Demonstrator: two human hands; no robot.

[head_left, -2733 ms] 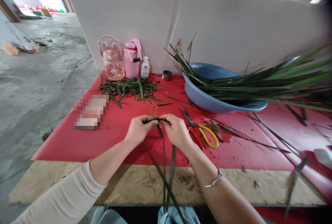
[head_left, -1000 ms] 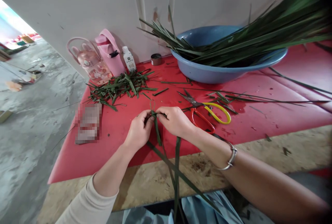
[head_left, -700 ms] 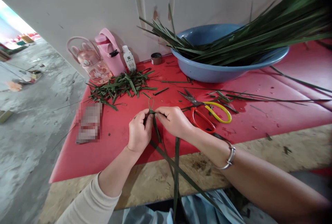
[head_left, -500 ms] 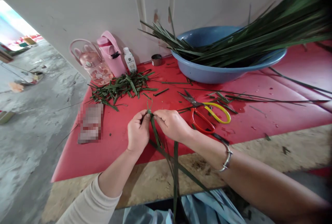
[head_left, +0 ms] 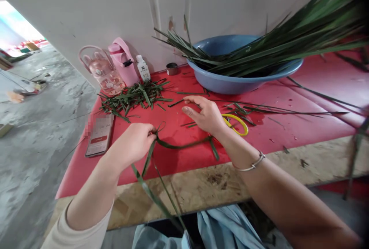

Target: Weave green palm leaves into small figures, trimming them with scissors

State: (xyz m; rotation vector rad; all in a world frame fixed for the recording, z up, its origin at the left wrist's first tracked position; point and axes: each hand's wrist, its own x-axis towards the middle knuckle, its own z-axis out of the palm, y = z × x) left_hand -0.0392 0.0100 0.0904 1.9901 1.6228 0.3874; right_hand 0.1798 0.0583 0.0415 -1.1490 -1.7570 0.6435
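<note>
My left hand (head_left: 140, 141) is closed, pinching a small knot of green leaf strips (head_left: 150, 155) between thumb and fingers. A thin loop (head_left: 161, 126) sticks up from the knot. Long strip ends hang down over the table's front edge toward my lap. One strip (head_left: 184, 147) curves right from the knot and passes close below my right hand (head_left: 203, 114). That hand is raised with thumb and fingers apart, and nothing shows between them. Behind its wrist lie scissors, of which only the yellow handle (head_left: 243, 126) is visible.
A blue basin (head_left: 230, 83) holds long green leaves (head_left: 259, 55). Cut leaf scraps (head_left: 135, 97) are heaped by a pink bottle (head_left: 125, 62), a clear pink bottle (head_left: 103, 72) and a white bottle (head_left: 143, 68). A small tin (head_left: 172, 69) and a phone (head_left: 99, 137) rest on the red cover.
My right hand has let go of the knot, opened and moved up and right, now covering much of the scissors. My left hand has shifted left and slightly down, keeping the strips.
</note>
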